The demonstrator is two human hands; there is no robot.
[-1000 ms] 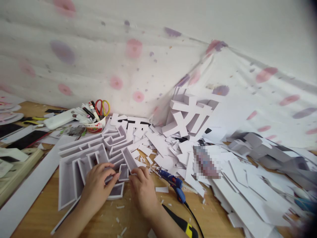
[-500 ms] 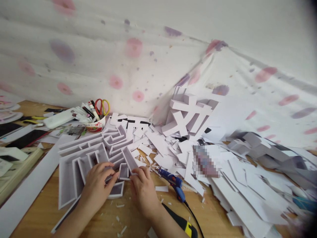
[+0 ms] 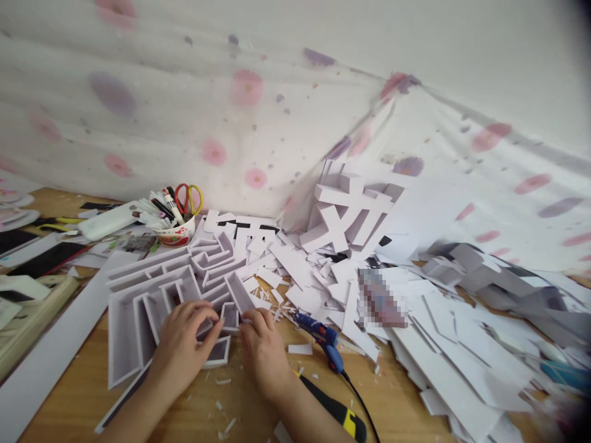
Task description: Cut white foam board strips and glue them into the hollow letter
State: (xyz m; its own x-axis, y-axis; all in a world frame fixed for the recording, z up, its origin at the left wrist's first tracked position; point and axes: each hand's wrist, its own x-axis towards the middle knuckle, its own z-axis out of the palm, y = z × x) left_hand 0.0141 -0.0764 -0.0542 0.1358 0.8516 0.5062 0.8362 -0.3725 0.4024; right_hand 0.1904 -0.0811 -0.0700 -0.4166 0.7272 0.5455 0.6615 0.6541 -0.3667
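A hollow white foam-board character [image 3: 124,332] with thin upright walls lies on the wooden table, open side up. My left hand [image 3: 187,341] rests over its lower middle, fingers bent and thumb close to the forefinger at a small wall; the fingertips partly hide what they grip. At the lower end of the slanted strip on the character's right side, my right hand [image 3: 263,344] has its fingers closed on the wall edge. A blue hot glue gun [image 3: 318,335] lies just right of that hand, its black cord running toward the front.
White board offcuts [image 3: 295,271] are heaped behind the hands. Another raised white character [image 3: 348,215] leans at the back. A cup [image 3: 175,234] holds pens and scissors [image 3: 189,198]. A black-and-yellow tool [image 3: 335,409] lies beneath my right forearm. Stacked white sheets [image 3: 443,357] cover the right side.
The view has shifted very slightly. My right hand has edged a little left along the slanted strip, while my left hand stays in place on the character.
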